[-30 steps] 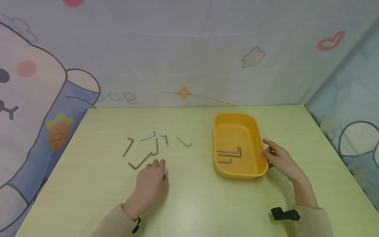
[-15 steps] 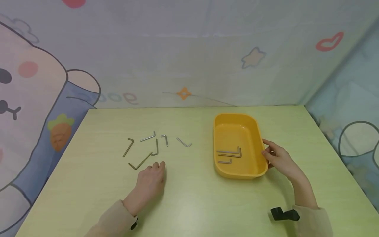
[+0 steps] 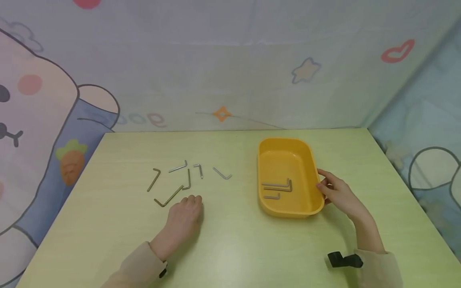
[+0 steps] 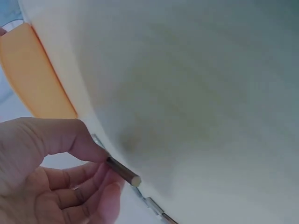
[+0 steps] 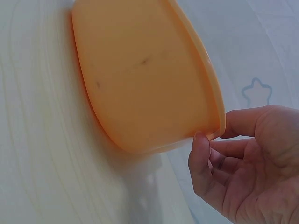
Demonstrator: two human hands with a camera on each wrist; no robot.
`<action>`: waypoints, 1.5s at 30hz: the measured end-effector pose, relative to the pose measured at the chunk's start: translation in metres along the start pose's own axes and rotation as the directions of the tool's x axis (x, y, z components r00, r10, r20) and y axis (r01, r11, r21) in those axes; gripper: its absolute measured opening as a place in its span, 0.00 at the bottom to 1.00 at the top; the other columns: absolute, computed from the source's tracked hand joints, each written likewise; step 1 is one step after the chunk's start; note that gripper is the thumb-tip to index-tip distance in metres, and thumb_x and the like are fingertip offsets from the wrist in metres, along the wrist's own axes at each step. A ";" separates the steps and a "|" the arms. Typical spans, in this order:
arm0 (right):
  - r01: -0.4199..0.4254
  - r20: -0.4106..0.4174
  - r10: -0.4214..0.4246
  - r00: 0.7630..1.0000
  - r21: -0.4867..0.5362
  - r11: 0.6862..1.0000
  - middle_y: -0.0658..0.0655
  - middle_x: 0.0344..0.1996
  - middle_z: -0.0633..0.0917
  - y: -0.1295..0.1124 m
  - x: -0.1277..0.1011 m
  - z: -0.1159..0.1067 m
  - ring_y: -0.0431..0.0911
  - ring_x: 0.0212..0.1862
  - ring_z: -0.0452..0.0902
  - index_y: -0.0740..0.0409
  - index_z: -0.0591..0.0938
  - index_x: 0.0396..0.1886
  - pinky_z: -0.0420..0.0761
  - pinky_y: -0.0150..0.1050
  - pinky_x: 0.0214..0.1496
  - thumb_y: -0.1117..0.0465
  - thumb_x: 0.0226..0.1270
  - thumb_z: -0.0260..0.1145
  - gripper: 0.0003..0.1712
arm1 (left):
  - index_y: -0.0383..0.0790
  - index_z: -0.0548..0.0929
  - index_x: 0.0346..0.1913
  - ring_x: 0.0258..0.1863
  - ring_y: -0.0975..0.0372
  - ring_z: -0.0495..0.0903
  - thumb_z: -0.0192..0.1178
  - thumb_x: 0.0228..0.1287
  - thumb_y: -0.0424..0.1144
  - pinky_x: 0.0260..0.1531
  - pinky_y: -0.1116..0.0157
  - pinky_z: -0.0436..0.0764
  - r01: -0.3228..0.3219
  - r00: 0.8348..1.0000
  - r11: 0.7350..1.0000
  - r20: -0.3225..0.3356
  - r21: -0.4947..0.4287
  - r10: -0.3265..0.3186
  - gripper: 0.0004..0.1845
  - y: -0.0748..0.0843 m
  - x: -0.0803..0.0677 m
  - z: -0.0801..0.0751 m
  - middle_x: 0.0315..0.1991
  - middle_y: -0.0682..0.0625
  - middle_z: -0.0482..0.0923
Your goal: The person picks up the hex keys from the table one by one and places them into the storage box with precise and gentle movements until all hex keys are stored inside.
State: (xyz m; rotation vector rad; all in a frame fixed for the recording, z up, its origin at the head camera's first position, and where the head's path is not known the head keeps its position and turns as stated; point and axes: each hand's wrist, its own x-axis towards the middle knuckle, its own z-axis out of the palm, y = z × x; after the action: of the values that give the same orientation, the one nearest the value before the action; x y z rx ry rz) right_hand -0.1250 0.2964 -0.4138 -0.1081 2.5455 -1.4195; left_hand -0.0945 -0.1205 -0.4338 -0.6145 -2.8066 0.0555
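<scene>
In the left wrist view, the thumb and fingers of my left hand (image 3: 183, 218) pinch a dark metal hex key (image 4: 124, 171), whose blunt end pokes out past the thumb. From the head view that key is hidden under the hand. Just ahead of the knuckles lies a large brass-coloured hex key (image 3: 169, 197). My right hand (image 3: 338, 194) grips the right rim of a yellow tray (image 3: 302, 160), thumb inside and fingers outside. Inside the tray, two longer hex keys (image 3: 277, 189) and a short one (image 3: 272, 196) lie side by side.
Beyond the left hand several more L-shaped hex keys are spread on the pale green table (image 3: 230, 248): a brass one (image 3: 154, 180) at left, a silver one (image 3: 222, 173) at right. A printed cloth (image 3: 201, 68) hangs behind the table.
My left hand has shifted slightly, its fingers drawn a little closer together. The right hand and tray hold their place; the whole head view has slid slightly.
</scene>
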 end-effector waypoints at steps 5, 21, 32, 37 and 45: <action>-0.006 -0.001 0.006 1.000 -0.003 1.000 0.61 0.40 0.69 0.000 0.000 0.000 0.38 0.33 0.75 0.66 0.53 0.74 0.82 0.36 0.33 0.58 0.76 0.49 0.33 | 0.36 0.80 0.30 0.17 0.62 0.65 0.62 0.40 0.23 0.11 0.70 0.62 -0.028 0.996 0.999 -0.082 -0.046 0.024 0.10 0.004 0.010 -0.003 0.21 0.49 0.71; -0.015 0.003 0.015 1.000 -0.008 1.000 0.61 0.40 0.69 -0.003 -0.001 -0.003 0.39 0.33 0.75 0.66 0.53 0.74 0.82 0.35 0.33 0.58 0.76 0.49 0.33 | 0.40 0.80 0.35 0.20 0.63 0.64 0.63 0.46 0.25 0.17 0.73 0.60 -0.173 0.968 0.958 -0.219 -0.228 0.122 0.12 0.046 0.051 -0.021 0.22 0.52 0.70; -0.012 0.006 0.012 1.000 0.007 1.000 0.60 0.40 0.69 -0.001 0.000 0.000 0.38 0.33 0.74 0.66 0.53 0.74 0.82 0.36 0.34 0.57 0.76 0.49 0.33 | 0.42 0.82 0.44 0.28 0.61 0.73 0.64 0.53 0.29 0.24 0.71 0.70 -0.235 0.957 0.954 -0.219 -0.189 0.192 0.14 0.073 0.088 -0.029 0.32 0.52 0.80; -0.012 0.004 0.012 1.000 0.000 1.000 0.60 0.40 0.69 -0.001 0.000 -0.001 0.38 0.33 0.75 0.65 0.53 0.74 0.82 0.36 0.33 0.57 0.76 0.49 0.33 | 0.44 0.81 0.46 0.31 0.61 0.73 0.62 0.57 0.31 0.27 0.70 0.71 -0.241 0.957 0.956 -0.204 -0.169 0.205 0.13 0.083 0.104 -0.030 0.35 0.53 0.80; -0.006 0.007 0.006 1.000 0.007 1.000 0.60 0.40 0.70 -0.001 -0.001 0.000 0.37 0.33 0.74 0.66 0.53 0.74 0.82 0.36 0.33 0.57 0.76 0.49 0.33 | 0.49 0.81 0.47 0.35 0.63 0.74 0.61 0.59 0.35 0.29 0.72 0.72 -0.259 0.958 0.962 -0.148 -0.089 0.245 0.13 0.101 0.127 -0.029 0.37 0.56 0.79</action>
State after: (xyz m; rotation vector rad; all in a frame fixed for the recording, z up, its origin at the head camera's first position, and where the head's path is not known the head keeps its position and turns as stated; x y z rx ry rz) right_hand -0.1242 0.2958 -0.4125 -0.1036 2.5329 -1.4234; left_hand -0.1575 0.0234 -0.3837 -0.9626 -2.5976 -0.0857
